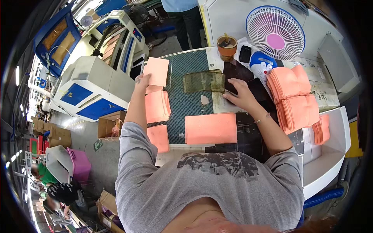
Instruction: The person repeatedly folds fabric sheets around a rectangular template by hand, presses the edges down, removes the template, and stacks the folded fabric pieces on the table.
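My left hand (142,81) is closed on the edge of a flat peach-coloured sheet (158,71) at the left of the worktable. Below it, toward me, lie a peach stack (156,107) and another peach piece (158,138). My right hand (243,95) has its thumb and fingers apart and holds nothing visible. It hovers or rests by the right end of a murky, yellowish see-through plate (204,81) with tape on it; contact is hard to judge. Nearer my body a wide peach rectangle (211,128) lies flat on the table.
Large peach stacks (289,99) stand at the right, with a smaller bundle (321,129) beyond. A white fan (275,33), a terracotta pot (227,47) and a black phone-like object (245,54) are at the back. White-and-blue machines (93,87) stand left. Another person (182,23) is across the table.
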The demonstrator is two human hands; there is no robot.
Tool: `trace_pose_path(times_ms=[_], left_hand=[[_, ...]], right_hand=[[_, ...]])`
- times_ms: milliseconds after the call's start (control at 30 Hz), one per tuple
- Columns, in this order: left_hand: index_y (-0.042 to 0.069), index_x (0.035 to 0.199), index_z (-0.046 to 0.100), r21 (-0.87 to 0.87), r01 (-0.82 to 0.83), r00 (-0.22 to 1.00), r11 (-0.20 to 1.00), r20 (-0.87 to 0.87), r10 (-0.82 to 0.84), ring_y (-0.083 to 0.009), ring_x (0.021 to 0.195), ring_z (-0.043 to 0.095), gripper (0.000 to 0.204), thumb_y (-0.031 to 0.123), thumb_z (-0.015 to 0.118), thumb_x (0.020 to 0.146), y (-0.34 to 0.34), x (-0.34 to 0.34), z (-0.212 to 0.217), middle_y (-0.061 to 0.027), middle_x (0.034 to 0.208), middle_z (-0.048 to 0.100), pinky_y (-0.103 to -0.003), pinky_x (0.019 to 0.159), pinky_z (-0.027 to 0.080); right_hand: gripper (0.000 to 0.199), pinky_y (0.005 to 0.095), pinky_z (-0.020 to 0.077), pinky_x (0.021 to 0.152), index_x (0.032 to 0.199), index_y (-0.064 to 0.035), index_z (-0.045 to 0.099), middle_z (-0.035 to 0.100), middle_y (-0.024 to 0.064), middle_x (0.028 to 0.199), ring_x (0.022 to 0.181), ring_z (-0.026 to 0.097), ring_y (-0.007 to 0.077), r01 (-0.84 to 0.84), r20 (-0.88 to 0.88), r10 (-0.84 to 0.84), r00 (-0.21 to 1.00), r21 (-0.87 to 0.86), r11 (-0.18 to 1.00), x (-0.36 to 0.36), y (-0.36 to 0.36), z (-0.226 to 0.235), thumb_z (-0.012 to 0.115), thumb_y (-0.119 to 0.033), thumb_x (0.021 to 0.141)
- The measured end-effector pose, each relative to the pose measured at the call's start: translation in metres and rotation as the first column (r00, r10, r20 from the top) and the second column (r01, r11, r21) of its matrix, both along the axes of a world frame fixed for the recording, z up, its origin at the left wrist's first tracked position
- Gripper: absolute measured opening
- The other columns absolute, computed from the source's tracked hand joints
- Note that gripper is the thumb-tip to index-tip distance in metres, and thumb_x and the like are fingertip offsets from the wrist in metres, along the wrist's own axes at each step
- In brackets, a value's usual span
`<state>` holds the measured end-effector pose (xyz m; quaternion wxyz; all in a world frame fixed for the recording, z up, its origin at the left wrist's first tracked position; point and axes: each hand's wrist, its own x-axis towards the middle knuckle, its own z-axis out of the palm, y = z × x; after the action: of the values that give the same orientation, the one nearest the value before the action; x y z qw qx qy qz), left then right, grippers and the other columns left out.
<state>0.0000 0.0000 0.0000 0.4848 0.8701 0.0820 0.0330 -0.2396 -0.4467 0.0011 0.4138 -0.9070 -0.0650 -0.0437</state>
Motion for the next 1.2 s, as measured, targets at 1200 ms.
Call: trace_pose_path(times_ms=[1200], left_hand=[[0.000,0.127,0.060,-0.055,0.527,0.802,0.848,0.361,-0.475,-0.0251,0.115,0.047,0.041,0.005,0.063,0.086,-0.114,-0.299,-0.020,-0.0152,0.130,0.053,-0.034,0.098,0.039]], right_hand=[[0.071,0.0417,0.0356,0.108,0.118,-0.0073,0.064,0.051,0.0103,0.140,0.130,0.044,0.0310,-0.102,0.313,0.160,0.936,-0.194,0.976,-0.135,0.015,0.003,0.088,-0.033,0.057]])
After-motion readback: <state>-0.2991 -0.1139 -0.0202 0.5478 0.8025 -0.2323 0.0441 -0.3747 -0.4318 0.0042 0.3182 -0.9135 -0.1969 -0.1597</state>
